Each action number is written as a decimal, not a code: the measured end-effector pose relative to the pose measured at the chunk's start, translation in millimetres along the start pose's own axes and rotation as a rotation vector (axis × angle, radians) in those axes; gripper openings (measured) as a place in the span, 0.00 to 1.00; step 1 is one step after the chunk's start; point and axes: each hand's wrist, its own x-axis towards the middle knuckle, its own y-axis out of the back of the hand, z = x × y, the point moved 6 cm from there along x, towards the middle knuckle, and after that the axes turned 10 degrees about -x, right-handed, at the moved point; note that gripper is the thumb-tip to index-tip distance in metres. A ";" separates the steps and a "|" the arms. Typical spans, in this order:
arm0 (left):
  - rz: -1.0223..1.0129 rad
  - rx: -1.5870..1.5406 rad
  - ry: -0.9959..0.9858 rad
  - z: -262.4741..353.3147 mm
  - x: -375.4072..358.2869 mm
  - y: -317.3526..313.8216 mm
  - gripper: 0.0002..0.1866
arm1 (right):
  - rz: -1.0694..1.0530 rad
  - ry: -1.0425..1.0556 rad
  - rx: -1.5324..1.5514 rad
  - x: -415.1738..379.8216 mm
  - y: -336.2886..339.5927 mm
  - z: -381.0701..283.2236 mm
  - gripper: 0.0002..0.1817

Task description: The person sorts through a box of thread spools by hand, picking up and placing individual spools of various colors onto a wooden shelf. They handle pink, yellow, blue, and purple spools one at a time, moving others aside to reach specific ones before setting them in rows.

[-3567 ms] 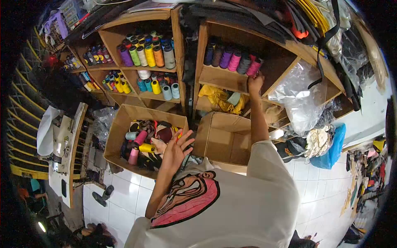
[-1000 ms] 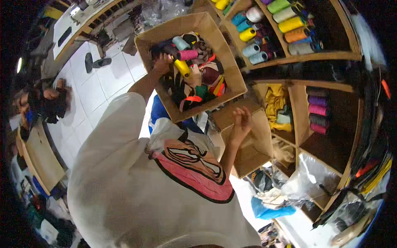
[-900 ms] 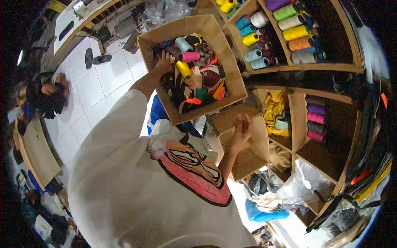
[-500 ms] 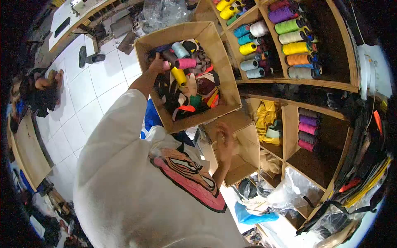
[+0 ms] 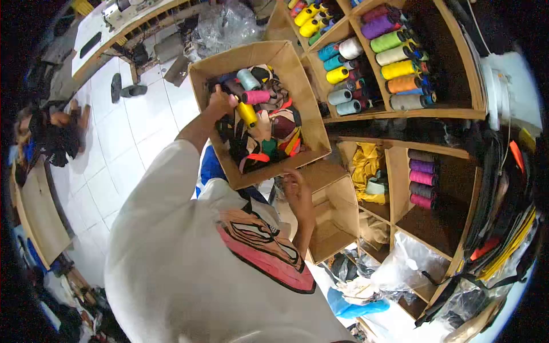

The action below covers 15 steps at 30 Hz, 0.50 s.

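A cardboard box holds thread spools and a jumble of fabric scraps. My left hand reaches in over its left side, fingers closed around a small pink spool whose far part is hidden. Close by lie a bright pink spool, a yellow spool and a pale grey-blue spool. My right hand is just outside the box's near edge, above a second cardboard box. Its fingers are loosely bent and apart, with nothing seen in them.
Wooden shelves with rows of coloured thread spools stand at the right. Yellow cloth fills a lower compartment, and plastic bags lie below. At upper left is a white sewing table, with slippers on the tiled floor.
My right hand has moved up and left, from over the second box to the first box's near edge. My left hand stays in the box by the pink spools. The view has shifted slightly.
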 end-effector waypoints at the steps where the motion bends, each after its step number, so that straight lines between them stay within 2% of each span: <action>1: 0.007 0.071 -0.014 6.9 -6.8 9.1 0.28 | 0.023 -0.009 0.014 0.6 3.3 -1.7 0.16; 2: 0.015 0.142 -0.027 14.1 -13.9 18.5 0.29 | 0.028 0.074 -0.058 5.2 3.4 7.4 0.14; 3: 0.025 0.213 -0.039 20.7 -20.2 27.5 0.30 | 0.034 0.044 -0.019 8.1 6.0 4.9 0.14; 5: 0.009 0.144 -0.031 32.8 -43.1 52.2 0.31 | 0.040 -0.012 0.065 13.5 9.4 -4.4 0.14; 7: 0.216 0.038 -0.064 54.4 -77.6 81.8 0.33 | 0.062 0.051 0.062 21.1 11.0 -3.9 0.13; 9: 0.099 0.012 -0.073 63.3 -92.9 94.7 0.33 | 0.030 0.068 0.057 29.5 10.7 -8.0 0.13; 11: 0.098 -0.123 -0.249 72.7 -109.5 103.3 0.33 | 0.066 0.190 0.044 39.5 8.9 -13.1 0.13; 13: 0.416 -0.381 -0.420 87.5 -150.4 115.2 0.36 | 0.120 0.314 0.013 43.8 13.0 -32.1 0.13; 14: 0.139 -0.426 -0.365 97.2 -157.9 107.0 0.41 | 0.018 0.250 0.066 49.2 6.6 -31.1 0.19; 15: -0.129 -0.446 -0.286 104.4 -167.9 97.1 0.45 | -0.004 0.316 0.042 51.8 1.5 -36.6 0.21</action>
